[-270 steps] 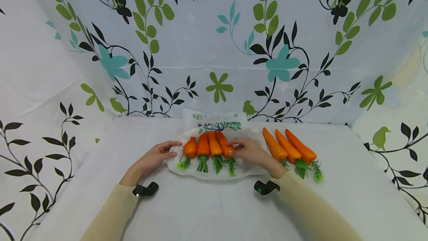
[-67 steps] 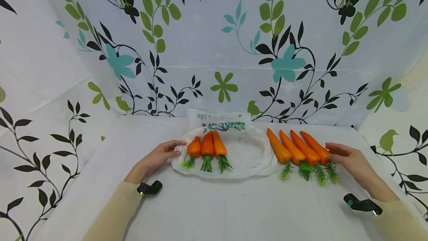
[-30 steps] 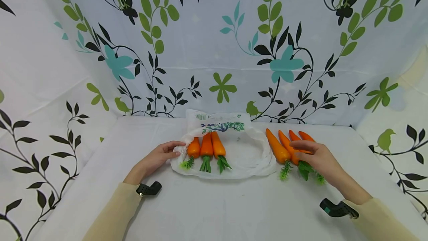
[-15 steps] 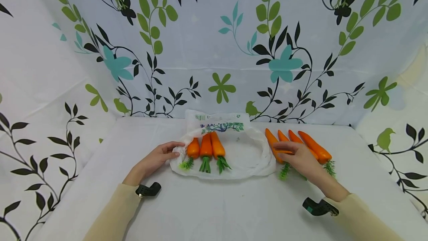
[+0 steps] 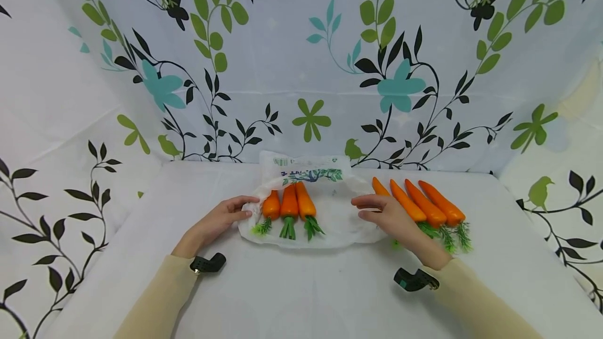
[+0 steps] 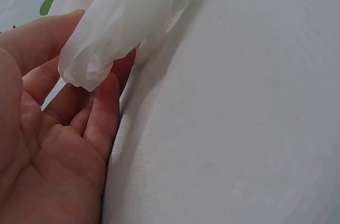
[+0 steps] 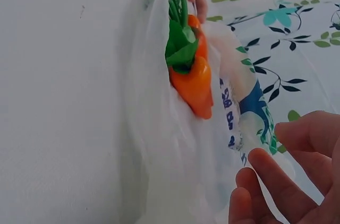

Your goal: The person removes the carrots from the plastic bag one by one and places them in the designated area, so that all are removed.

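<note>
A white plastic bag (image 5: 330,224) lies on the table with its mouth spread toward me. Three orange toy carrots (image 5: 305,202) with green tops lie in its left part; the right wrist view shows one carrot (image 7: 194,88) closest. My left hand (image 5: 226,218) holds the bag's left rim, and in the left wrist view the bag edge (image 6: 101,54) sits between thumb and fingers. Over the bag's right side hovers my right hand (image 5: 388,218), fingers loosely bent, holding nothing. It partly hides the leftmost carrot (image 5: 379,186) of the row outside.
Several carrots (image 5: 426,205) lie side by side on the white tabletop (image 5: 301,292), right of the bag, their tops toward me. Behind the table hangs a leaf-patterned cloth (image 5: 264,56). The bag's printed flap (image 5: 306,167) lies at the back.
One carrot went from the bag to the right end of the outside row. My right hand then left that row and moved left, empty, over the bag. My left hand stayed at the rim.
</note>
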{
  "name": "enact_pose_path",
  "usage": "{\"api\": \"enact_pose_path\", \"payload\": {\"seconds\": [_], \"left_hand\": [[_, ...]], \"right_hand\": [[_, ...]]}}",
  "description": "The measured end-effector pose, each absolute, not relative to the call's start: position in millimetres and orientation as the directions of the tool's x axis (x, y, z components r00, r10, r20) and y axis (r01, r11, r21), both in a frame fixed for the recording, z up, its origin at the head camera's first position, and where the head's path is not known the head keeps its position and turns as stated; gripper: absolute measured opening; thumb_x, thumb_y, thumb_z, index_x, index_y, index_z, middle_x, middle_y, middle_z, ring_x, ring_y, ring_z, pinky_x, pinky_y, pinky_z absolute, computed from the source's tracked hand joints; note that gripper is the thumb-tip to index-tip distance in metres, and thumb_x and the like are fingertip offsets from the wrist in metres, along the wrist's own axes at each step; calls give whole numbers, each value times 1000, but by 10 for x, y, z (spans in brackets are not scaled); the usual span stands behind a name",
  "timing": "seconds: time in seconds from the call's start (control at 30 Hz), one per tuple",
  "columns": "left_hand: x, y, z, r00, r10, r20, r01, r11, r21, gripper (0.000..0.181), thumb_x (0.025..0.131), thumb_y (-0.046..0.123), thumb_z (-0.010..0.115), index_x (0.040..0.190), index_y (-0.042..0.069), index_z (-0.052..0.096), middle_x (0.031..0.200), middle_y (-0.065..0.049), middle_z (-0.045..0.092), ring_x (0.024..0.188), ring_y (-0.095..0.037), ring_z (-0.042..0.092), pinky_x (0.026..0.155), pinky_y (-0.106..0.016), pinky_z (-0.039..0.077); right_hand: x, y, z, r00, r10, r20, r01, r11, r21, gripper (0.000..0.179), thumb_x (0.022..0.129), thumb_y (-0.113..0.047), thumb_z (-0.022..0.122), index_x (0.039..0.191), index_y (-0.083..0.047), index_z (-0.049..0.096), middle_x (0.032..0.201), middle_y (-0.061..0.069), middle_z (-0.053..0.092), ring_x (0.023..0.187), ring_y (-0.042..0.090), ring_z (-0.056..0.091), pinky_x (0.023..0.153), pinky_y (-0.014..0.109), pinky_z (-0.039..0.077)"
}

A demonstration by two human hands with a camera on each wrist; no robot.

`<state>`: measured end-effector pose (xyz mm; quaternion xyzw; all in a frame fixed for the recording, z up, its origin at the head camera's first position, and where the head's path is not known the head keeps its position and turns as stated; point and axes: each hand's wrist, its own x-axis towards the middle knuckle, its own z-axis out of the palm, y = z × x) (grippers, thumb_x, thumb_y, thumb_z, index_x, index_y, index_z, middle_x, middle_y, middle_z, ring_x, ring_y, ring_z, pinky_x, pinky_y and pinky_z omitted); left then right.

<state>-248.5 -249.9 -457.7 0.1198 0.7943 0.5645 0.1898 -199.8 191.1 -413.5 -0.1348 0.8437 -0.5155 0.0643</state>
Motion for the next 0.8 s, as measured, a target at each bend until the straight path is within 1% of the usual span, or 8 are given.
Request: {"api": "enact_pose_path", "payload": {"seconds": [0.1, 0.27, 0.53, 0.73, 0.8], "left_hand": [[-2488, -2497, -4554, -899, 407, -162, -16, 338, 941, 45, 96, 30, 66, 139, 19, 57, 153, -9, 40, 135, -32, 37, 115, -56, 21], [-2493, -2494, -4544, -897, 415, -152, -6, 334, 942, 47, 96, 32, 67, 139, 18, 57, 153, -10, 39, 137, -32, 35, 116, -55, 20], [-2486, -2495, -4561, -899, 408, -160, -17, 332, 943, 47, 96, 31, 67, 140, 16, 56, 155, -11, 38, 139, -32, 32, 116, -55, 18], [-2493, -2490, -4564, -897, 411, -164, -22, 329, 944, 47, 96, 29, 66, 140, 15, 56, 153, -10, 40, 137, -31, 35, 116, -54, 21], [-2496, -2489, -4563, -895, 413, -167, -26, 325, 945, 47, 96, 29, 66, 140, 15, 56, 153, -11, 39, 137, -31, 34, 116, -54, 21]], "right_hand": [[-2050, 1821, -4164, -950, -311, 14, -153, 428, -891, 31, 96, -11, 65, 127, -5, 67, 128, 10, 65, 120, 29, 58, 99, 47, 47], [-2129, 1683, -4176, -935, -354, -27, -139, 433, -891, 32, 97, -12, 65, 129, -8, 67, 128, 11, 64, 119, 27, 58, 99, 46, 48], [-2275, 1483, -4094, -876, -468, -115, -139, 473, -870, 32, 97, -16, 65, 128, -9, 68, 128, 8, 65, 116, 23, 58, 101, 45, 46], [-2383, 1339, -4074, -867, -484, -117, -169, 508, -845, 32, 97, -19, 64, 128, -11, 68, 126, 3, 66, 116, 22, 58, 101, 45, 45], [-2420, 1295, -4087, -866, -488, -114, -170, 499, -850, 32, 97, -18, 63, 128, -10, 68, 126, 4, 66, 115, 23, 58, 100, 44, 46]]}}
